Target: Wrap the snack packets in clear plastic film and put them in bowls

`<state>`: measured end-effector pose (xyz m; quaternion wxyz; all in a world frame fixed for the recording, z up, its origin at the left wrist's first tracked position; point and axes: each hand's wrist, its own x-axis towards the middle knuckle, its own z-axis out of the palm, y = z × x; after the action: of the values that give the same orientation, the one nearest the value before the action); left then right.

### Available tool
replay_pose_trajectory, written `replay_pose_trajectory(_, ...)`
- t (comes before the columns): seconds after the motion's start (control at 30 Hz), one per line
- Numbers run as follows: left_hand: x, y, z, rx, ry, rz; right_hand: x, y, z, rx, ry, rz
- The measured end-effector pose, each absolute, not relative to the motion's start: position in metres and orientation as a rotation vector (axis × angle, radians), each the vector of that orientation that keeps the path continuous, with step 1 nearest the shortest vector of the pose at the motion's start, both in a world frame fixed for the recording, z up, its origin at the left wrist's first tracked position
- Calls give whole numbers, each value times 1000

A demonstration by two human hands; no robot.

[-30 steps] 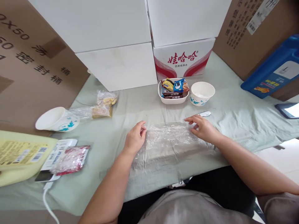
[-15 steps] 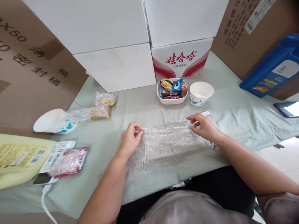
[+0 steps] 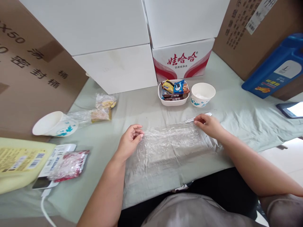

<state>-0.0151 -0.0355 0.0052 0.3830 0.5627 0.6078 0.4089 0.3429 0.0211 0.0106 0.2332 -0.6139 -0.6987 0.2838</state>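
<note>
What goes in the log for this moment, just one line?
left hand: pinching clear plastic wrap sheet | right hand: on wrap's far corner, beside small white tool | wrap: flat on pale green tablecloth

Paper bowls: 2, one upright [image 3: 203, 94], one tipped on its side [image 3: 55, 124].
Snack tray [image 3: 173, 101]: 1.
Cling film sheet [image 3: 169, 145]: 1.
Wrapped food parcels: 3, two [image 3: 105, 101] [image 3: 100, 114] at left rear, one red [image 3: 69, 161].
Jugs: 2, blue [image 3: 276, 71], yellow [image 3: 20, 162].
Hands: 2, left [image 3: 129, 142], right [image 3: 209, 125].
</note>
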Motion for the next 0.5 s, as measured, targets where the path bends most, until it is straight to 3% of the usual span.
replay_pose_trajectory(0.13,-18,-37,3,1482,1548,1019,348,22,14,-1869,-2016,742)
replay_pose_trajectory(0.5,-19,-35,2,1477,1639,1115,340,14,13,-1434,-1765,1136)
